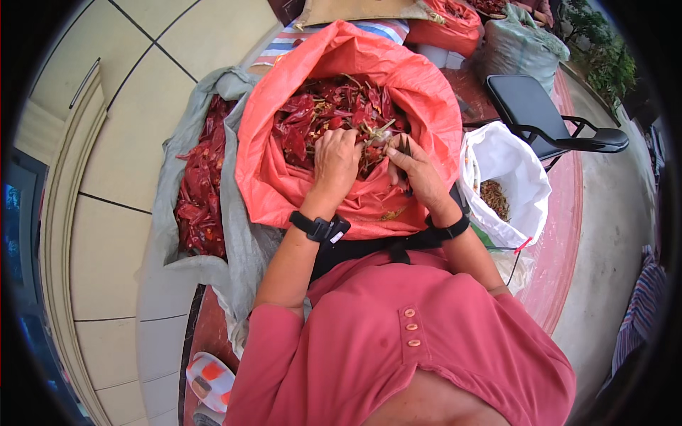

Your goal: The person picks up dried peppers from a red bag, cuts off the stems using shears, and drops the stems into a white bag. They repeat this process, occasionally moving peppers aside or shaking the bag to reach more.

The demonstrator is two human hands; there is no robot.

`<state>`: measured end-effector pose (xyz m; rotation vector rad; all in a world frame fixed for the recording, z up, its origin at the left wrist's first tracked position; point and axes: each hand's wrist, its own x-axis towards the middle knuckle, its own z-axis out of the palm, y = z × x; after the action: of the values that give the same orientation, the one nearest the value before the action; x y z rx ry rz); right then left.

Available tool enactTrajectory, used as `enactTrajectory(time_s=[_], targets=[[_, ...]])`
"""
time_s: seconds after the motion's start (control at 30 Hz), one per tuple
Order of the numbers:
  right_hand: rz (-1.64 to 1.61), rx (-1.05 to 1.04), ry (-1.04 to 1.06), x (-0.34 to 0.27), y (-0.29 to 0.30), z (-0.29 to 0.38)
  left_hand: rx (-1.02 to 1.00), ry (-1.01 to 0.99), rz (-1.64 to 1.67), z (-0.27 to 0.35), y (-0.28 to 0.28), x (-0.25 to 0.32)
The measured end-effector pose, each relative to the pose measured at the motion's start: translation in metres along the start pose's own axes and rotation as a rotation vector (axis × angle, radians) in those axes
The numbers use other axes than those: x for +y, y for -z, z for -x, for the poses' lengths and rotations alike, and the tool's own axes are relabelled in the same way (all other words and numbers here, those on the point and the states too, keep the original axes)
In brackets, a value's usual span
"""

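Note:
A red woven sack stands open before me, filled with dried red chili peppers. My left hand rests at the near side of the chilies, fingers bent down among them; whether it grips any is hidden. Over the sack's right part, my right hand is closed on dark-bladed scissors, their points facing away from me. Pale chili stems lie by its fingertips. To the left, a grey-green woven sack holds more red chilies.
On the right, a white sack holds cut stems. Behind it stands a black folding chair. Further sacks, one red and one pale green, are at the back. A tiled wall runs along the left.

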<state>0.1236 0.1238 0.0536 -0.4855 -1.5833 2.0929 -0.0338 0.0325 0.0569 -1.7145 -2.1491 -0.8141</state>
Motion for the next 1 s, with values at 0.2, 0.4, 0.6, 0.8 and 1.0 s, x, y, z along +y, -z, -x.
enactTrajectory(time_s=[0.2, 0.4, 0.6, 0.8, 1.0], targets=[[-0.162, 0.090, 0.006, 0.006, -0.007, -0.005, -0.080, 0.069, 0.170, 0.007, -0.008, 0.005], [-0.308, 0.035, -0.139, 0.009, -0.012, -0.007, -0.018, 0.013, 0.111, 0.020, 0.001, 0.023], [-0.310, 0.089, -0.204, 0.015, -0.016, -0.010, 0.051, 0.109, 0.108, 0.039, -0.004, 0.030], [-0.204, 0.175, -0.127, 0.018, -0.019, -0.008, 0.048, 0.186, 0.059, 0.048, -0.003, 0.037], [-0.049, 0.142, 0.138, 0.026, -0.020, -0.009, -0.144, 0.378, 0.385, 0.047, -0.010, 0.022]])
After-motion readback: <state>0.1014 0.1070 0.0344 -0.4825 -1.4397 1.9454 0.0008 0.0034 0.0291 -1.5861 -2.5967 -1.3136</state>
